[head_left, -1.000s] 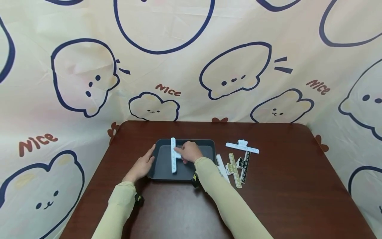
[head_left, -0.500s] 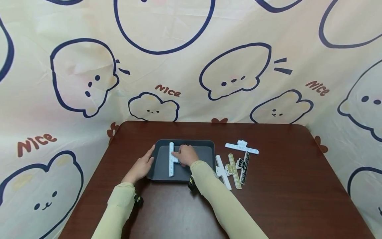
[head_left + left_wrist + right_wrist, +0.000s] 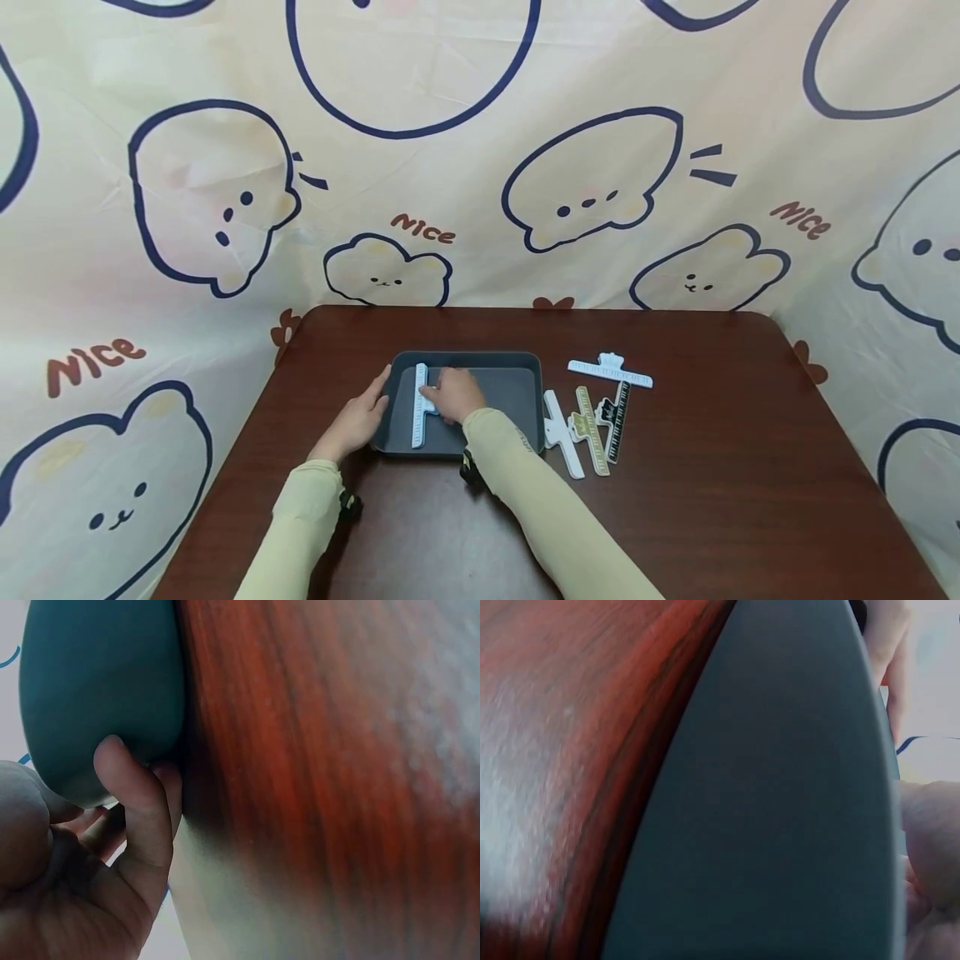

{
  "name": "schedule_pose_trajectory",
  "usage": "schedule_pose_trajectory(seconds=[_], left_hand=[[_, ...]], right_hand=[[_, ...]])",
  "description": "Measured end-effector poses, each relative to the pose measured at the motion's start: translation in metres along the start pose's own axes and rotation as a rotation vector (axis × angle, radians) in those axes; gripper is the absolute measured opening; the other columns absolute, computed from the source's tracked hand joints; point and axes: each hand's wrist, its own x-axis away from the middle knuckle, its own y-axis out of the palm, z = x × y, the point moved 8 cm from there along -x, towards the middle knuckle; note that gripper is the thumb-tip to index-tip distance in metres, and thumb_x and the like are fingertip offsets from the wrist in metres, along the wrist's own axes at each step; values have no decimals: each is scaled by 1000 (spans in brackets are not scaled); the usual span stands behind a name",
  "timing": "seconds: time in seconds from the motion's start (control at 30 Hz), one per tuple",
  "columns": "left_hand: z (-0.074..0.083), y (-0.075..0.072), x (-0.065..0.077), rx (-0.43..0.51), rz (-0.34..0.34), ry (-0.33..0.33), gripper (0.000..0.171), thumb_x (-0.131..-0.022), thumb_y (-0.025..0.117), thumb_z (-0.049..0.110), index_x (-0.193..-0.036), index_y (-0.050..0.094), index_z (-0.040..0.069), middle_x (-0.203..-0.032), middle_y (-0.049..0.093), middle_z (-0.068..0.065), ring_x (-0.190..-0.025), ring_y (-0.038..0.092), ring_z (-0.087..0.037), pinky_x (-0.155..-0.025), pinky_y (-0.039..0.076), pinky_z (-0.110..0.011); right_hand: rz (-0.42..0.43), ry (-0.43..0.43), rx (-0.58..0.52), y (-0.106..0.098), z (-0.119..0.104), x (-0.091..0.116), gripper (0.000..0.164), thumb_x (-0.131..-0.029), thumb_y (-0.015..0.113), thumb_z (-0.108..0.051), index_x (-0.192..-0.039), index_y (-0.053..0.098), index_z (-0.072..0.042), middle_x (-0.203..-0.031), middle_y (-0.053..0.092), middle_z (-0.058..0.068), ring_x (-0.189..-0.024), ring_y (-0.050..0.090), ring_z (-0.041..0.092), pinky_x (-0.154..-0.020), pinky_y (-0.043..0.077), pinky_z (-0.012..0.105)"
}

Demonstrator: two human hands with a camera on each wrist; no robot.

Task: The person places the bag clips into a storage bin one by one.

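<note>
A dark grey tray (image 3: 510,392) lies on the table. In its left part is a light blue ruler clip (image 3: 418,415), its scale running front to back. My right hand (image 3: 459,395) pinches this clip by the clamp on its right side. My left hand (image 3: 356,422) holds the tray's left edge; in the left wrist view bent fingers (image 3: 135,791) press on the outer wall, and the thumb reaches behind the rim. The tray's front wall (image 3: 772,787) fills the right wrist view, hiding most of the right hand (image 3: 934,851) and the clip.
Right of the tray lie several more ruler clips: a white one (image 3: 564,435), a gold one (image 3: 592,429), a black one (image 3: 617,423), and a pale blue one (image 3: 611,371) lying crosswise behind them. The brown table (image 3: 720,450) meets a cartoon-printed cloth (image 3: 480,183) at the back.
My right hand has moved left and slightly nearer with the light blue ruler clip, bringing it closer to the tray's left wall. The left hand and tray have stayed put.
</note>
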Motion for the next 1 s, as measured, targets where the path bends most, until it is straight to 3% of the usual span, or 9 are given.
schedule_pose_trajectory(seconds=[0.37,0.77,1.0], left_hand=[[-2,2,0,1,3,7,57,-105,32,24,-156,6,27,-158,19,-16,-140,26,-39,-109,26,-59],[1,2,1,7,2,9,57,-105,33,24,-156,6,26,-157,21,-16,-140,27,-39,-109,26,-59],[0,2,0,2,1,8,58,-105,33,25,-155,5,29,-157,21,-16,-140,28,-39,-109,26,-59]], right_hand=[[-21,-10,-30,11,-3,-5,35,-93,60,-43,-79,63,-12,-55,60,2,-43,58,15,-45,45,27],[-44,-9,-32,14,-1,-10,35,-93,59,-44,-83,61,-11,-54,61,3,-43,59,14,-45,46,28],[-84,8,-47,11,-3,-10,36,-94,59,-42,-77,61,-10,-53,62,4,-44,60,16,-45,47,28]])
